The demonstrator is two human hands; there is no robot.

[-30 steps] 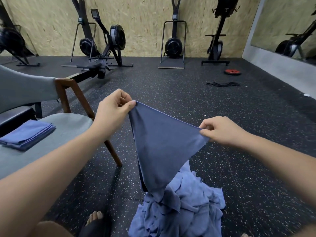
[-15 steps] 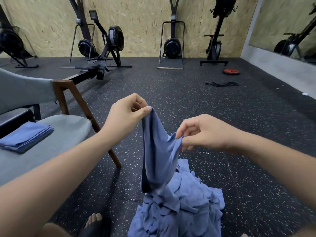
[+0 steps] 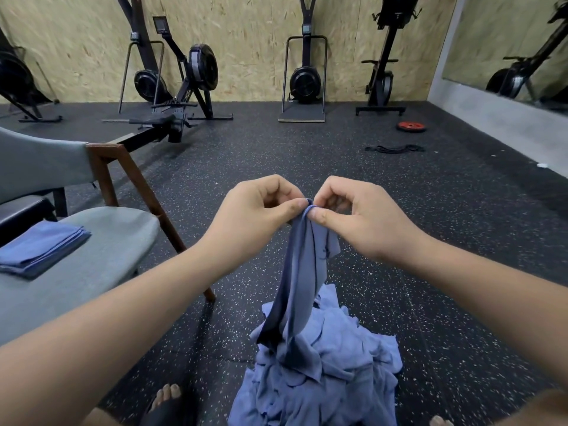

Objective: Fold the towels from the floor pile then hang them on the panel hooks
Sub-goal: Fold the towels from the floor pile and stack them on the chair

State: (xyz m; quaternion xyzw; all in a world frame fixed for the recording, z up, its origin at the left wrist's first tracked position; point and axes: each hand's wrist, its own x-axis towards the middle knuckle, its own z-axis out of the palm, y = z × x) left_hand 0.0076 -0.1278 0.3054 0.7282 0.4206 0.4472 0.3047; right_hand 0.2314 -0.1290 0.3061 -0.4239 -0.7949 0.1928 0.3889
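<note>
Corners now meet at frame centre, no longer spread | left grip [image 3: 258,210] and right grip [image 3: 362,219] pinch towel [image 3: 304,265]; tail drapes onto floor pile [image 3: 322,373] | align edges squarely; lift clear before folding again

We list: grey chair [image 3: 116,241] with wooden legs; behind it, rowing machine [image 3: 201,69]; far right of it, red weight plate [image 3: 411,127], black band [image 3: 395,148].
</note>
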